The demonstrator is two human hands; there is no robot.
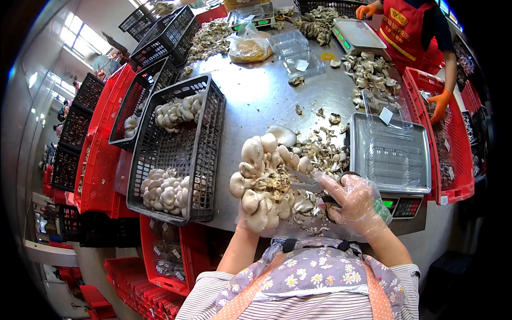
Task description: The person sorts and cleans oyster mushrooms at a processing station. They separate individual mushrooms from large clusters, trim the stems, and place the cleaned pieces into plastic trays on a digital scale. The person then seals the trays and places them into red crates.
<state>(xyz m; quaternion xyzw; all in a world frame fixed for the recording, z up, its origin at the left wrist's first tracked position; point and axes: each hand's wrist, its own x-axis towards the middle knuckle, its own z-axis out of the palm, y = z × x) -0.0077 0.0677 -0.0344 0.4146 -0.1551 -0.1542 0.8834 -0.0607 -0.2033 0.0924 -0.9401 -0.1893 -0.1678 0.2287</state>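
A large cluster of pale oyster mushrooms (258,160) is held up over the near edge of the metal table, its brown stem base facing up. My left hand (244,223) grips it from below, with the fingers hidden behind the caps. In a clear plastic glove, my right hand (354,202) is closed around the black handles of a pair of scissors (308,185). The scissor blades reach into the stem base from the right. Trimmed mushroom scraps (328,152) lie in a heap just beyond and beside the blades.
Left of me, a black crate (176,140) holds two mushroom groups. A scale (392,160) carrying clear plastic trays stands at right, beside a red crate (453,160). Across the table are a bagged bundle (249,49), more mushrooms (370,77) and a co-worker in orange gloves (440,105).
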